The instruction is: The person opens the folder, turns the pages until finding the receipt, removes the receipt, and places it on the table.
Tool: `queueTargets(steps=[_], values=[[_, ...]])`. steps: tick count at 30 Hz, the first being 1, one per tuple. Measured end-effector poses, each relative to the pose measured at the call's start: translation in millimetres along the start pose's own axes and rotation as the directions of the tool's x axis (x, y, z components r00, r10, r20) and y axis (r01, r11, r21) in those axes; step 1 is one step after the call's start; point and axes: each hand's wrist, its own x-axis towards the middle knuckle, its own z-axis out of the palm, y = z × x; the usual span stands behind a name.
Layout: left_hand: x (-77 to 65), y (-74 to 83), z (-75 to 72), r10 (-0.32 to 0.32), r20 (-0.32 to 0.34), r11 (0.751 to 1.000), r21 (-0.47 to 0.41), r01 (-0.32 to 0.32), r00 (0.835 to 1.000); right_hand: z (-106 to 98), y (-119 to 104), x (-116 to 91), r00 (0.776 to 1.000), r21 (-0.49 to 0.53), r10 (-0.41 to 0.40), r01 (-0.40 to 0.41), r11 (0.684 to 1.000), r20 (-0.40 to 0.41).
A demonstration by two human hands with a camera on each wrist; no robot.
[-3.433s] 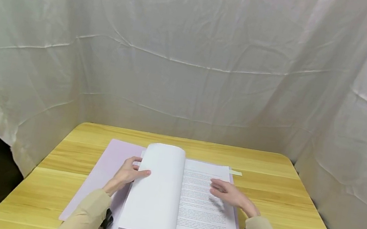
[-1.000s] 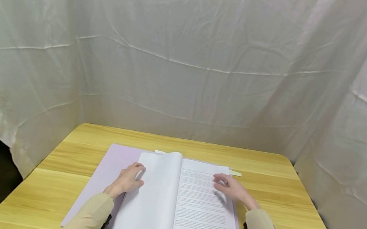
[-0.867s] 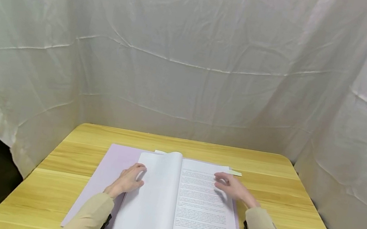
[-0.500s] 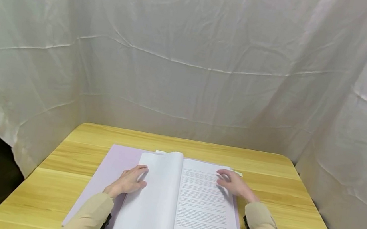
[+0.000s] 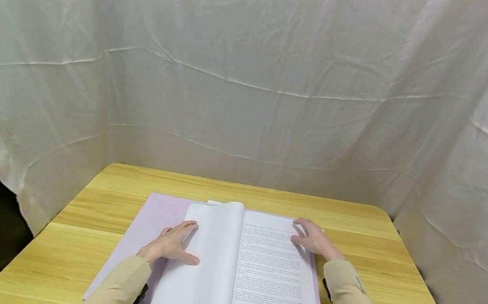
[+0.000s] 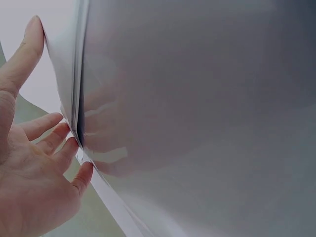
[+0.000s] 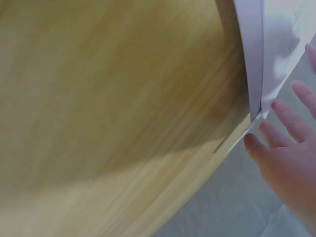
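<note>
A lavender folder [image 5: 162,208] lies open on the table with a stack of white sheets in it. The turned sheets [image 5: 208,280] on its left side are blank on top and bulge near the fold. A printed page [image 5: 272,270] faces up on the right side. At the turned sheets' left edge is my left hand [image 5: 170,244], thumb spread over the paper. Its fingertips touch the sheet edges [image 6: 76,64] in the left wrist view. My right hand [image 5: 314,239] is at the printed page's upper right corner, fingers apart and gripping nothing visible. Its fingertips are near the folder's edge [image 7: 252,64].
The wooden table [image 5: 377,282] extends around the folder on all sides. A small white tab [image 5: 214,202] sticks out above the turned sheets. Pale cloth curtains [image 5: 249,120] hang behind and at both sides.
The turned sheets, earlier raised and gripped by my left hand, now lie flatter to the left. My left thumb has spread downward. My right hand has moved up to the corner, hiding a pale tab there.
</note>
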Motion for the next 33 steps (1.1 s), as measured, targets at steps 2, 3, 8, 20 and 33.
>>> queueTargets(steps=[2, 3, 8, 20, 33], values=[[-0.2, -0.4, 0.1, 0.005, 0.005, 1.000, 0.001, -0.005, 1.000, -1, 2, 2, 1.000, -0.011, 0.006, -0.006, 1.000, -0.008], [-0.3, -0.5, 0.1, 0.008, 0.006, 1.000, 0.000, -0.008, 1.000, -1, 2, 3, 1.000, -0.014, 0.008, -0.008, 1.000, -0.012], [-0.4, -0.1, 0.1, 0.011, 0.011, 1.000, -0.003, -0.011, 1.000, -1, 5, 7, 0.999, -0.031, 0.011, -0.012, 0.999, -0.030], [0.2, -0.6, 0.7, -0.019, 0.008, 1.000, 0.007, 0.019, 1.000, 2, 5, 15, 0.991, -0.035, 0.047, -0.052, 0.998, -0.126], [-0.1, -1.0, 0.7, -0.010, 0.008, 1.000, 0.005, 0.010, 1.000, -1, -1, 12, 0.972, 0.101, 0.160, -0.144, 0.984, -0.172]])
